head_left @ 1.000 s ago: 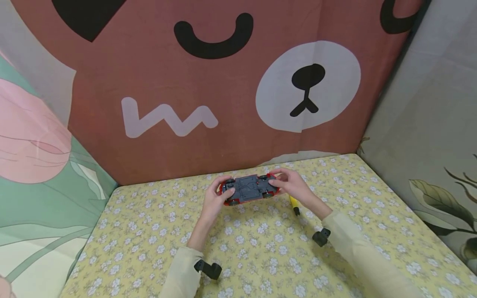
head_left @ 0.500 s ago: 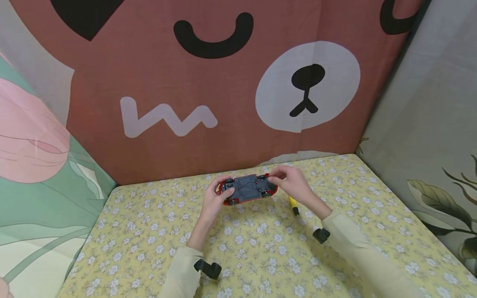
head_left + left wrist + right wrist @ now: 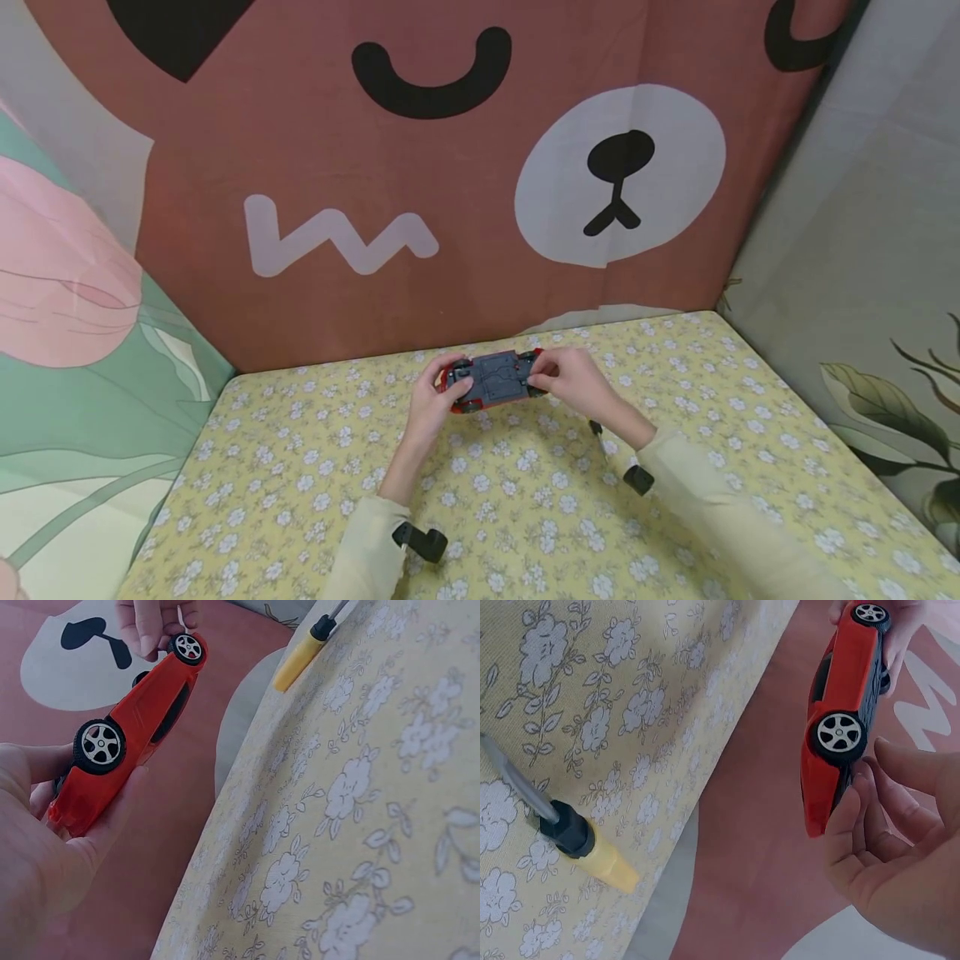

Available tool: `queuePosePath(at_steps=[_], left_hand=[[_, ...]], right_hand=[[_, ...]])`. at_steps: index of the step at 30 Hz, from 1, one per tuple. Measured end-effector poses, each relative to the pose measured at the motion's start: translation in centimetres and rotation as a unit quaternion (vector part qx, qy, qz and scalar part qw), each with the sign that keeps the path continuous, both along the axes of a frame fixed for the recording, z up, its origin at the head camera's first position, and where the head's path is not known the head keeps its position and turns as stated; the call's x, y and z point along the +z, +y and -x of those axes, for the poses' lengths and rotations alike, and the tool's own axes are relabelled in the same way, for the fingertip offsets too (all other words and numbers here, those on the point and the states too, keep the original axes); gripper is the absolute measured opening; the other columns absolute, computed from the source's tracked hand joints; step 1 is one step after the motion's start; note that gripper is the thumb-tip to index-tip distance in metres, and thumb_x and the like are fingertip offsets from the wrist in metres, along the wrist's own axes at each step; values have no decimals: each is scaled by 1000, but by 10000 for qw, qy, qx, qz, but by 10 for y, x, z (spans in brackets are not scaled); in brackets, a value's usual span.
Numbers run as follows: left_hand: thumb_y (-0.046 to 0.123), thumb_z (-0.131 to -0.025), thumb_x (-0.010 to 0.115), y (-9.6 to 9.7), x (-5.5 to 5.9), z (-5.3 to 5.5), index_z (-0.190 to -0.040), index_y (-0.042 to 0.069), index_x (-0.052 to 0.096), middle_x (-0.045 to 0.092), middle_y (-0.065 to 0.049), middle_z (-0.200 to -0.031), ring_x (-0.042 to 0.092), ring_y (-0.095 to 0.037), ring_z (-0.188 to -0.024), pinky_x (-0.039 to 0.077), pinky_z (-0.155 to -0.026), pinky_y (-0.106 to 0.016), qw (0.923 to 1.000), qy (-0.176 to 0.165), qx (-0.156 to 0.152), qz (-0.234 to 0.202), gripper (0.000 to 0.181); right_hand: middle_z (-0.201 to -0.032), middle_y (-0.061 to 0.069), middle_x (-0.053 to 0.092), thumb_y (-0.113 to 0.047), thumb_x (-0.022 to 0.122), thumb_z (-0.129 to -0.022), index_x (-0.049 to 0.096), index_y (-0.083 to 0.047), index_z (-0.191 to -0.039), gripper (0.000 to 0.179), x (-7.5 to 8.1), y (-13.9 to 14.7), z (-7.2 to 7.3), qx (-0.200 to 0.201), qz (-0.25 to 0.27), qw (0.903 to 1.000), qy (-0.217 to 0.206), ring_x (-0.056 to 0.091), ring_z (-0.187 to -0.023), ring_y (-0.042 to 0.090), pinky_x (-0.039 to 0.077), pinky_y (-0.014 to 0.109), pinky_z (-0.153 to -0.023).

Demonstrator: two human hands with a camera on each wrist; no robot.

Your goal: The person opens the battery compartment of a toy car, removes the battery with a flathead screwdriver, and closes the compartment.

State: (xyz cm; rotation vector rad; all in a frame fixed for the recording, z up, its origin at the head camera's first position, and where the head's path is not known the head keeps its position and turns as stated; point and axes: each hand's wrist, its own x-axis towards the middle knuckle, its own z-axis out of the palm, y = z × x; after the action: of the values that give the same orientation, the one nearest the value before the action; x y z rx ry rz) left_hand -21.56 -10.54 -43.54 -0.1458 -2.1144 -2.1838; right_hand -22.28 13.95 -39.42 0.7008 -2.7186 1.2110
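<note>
A red toy car (image 3: 495, 379) is held up above the table, its dark grey underside facing the head camera. My left hand (image 3: 432, 396) grips one end, thumb on the underside; in the left wrist view the red side of the car (image 3: 142, 712) rises from that hand (image 3: 45, 847). At the other end, my right hand (image 3: 573, 379) has its curled fingertips at the underside beside a wheel. Seen from the right wrist, the fingers of this hand (image 3: 892, 840) bend close to the wheel (image 3: 838, 735); whether they pinch something small is hidden.
A screwdriver (image 3: 592, 851) with a yellow handle, black collar and metal shaft lies on the flowered tablecloth (image 3: 495, 517), partly under my right forearm in the head view. Behind the table hangs a printed bear cloth (image 3: 360, 308); printed cloths flank both sides.
My right hand has let go of the car's right end and moved left, its fingertips now at the underside near the wheel. The left hand and car stay nearly still.
</note>
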Motion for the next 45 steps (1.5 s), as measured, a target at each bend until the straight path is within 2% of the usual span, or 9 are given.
queuePosePath(at_steps=[6,14,20,31,39,45], left_hand=[[-1,-94,69,0,-1,0,-135,0,62,56,-19,-140,69,-35,-107,60,-80,-32,10000,23,-21,2,41],[-1,-95,69,0,-1,-2,-136,0,61,55,-21,-141,69,-38,-109,60,-81,-33,9999,61,-97,-22,42],[0,-95,70,2,-1,-2,-136,0,62,56,-20,-141,68,-36,-111,60,-82,-35,10000,-76,-1,-6,42],[-1,-94,71,3,-1,-3,-137,-2,62,58,-20,-138,69,-40,-110,61,-81,-36,10000,-33,-21,-49,44],[-1,-94,71,2,-3,-3,-137,-3,61,58,-20,-138,70,-34,-106,60,-80,-33,9999,-62,46,-66,44],[3,-96,71,1,-2,-1,-136,4,64,57,-18,-142,68,-34,-111,59,-84,-33,9999,-136,92,-23,41]], right_hand=[[-81,0,69,-6,75,-94,75,-6,-90,4,-2,-6,-1,23,-181,9998,109,63,-70,12,55,32,-63],[-79,-1,68,-3,77,-92,74,-7,-87,6,1,-13,-2,-105,-448,9989,117,63,-69,11,55,31,-63],[-76,0,67,-4,77,-92,73,-6,-85,8,0,-16,-2,-206,-657,9975,149,62,-67,11,54,30,-61],[-75,0,63,-2,73,-94,69,-5,-84,11,-1,-18,-3,-110,-814,9966,108,57,-62,11,51,31,-60],[-76,2,63,-2,69,-97,67,-5,-88,10,0,-16,-5,-55,-499,9986,-168,57,-63,12,51,33,-61],[-79,6,63,-3,65,-100,66,-4,-92,8,3,-12,-5,87,30,9988,-476,55,-65,16,46,35,-61]])
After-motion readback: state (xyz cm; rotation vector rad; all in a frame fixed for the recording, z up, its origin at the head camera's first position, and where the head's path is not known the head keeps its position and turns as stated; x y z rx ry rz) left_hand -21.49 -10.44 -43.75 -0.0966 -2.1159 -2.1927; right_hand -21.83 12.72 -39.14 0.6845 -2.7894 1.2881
